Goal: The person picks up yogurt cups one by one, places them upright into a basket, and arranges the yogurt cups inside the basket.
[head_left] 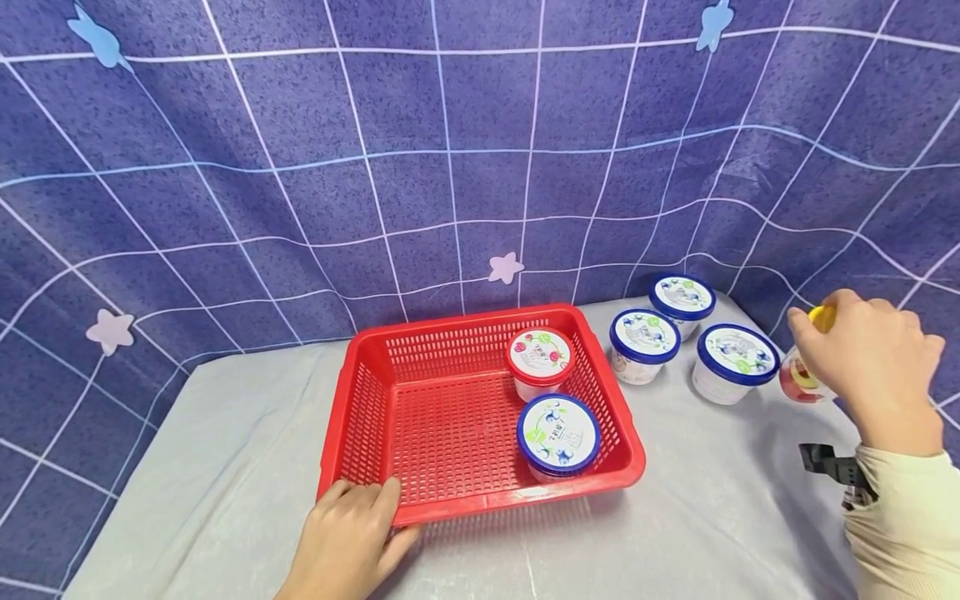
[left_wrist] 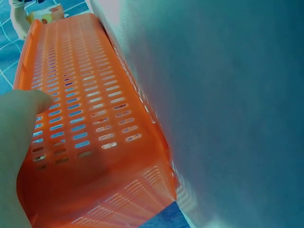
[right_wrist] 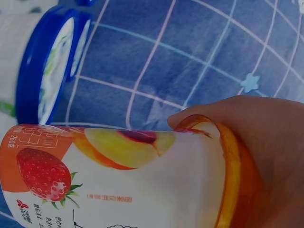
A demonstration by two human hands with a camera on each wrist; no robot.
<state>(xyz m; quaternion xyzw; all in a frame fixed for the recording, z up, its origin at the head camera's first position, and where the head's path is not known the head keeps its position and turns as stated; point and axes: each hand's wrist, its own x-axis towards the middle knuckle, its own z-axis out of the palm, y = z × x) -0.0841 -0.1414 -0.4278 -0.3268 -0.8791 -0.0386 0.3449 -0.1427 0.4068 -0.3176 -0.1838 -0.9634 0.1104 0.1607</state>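
My left hand (head_left: 348,533) grips the near left corner of a red plastic basket (head_left: 480,503), thumb against its outer wall in the left wrist view. Inside, along the basket's right side, stand a red-lidded yogurt tub (head_left: 540,356) and a blue-lidded tub (head_left: 558,435). Over at the far right, my right hand (head_left: 877,358) holds a yogurt cup (head_left: 804,382) by its yellow lid. Strawberry and peach pictures show on that cup (right_wrist: 109,166) in the right wrist view. Part of the lid is hidden under the fingers.
Three blue-lidded tubs stand on the grey cloth between basket and right hand: a near one (head_left: 735,362), a left one (head_left: 643,343) and a back one (head_left: 681,300). A blue checked curtain (head_left: 480,192) rises behind and along both sides of the table.
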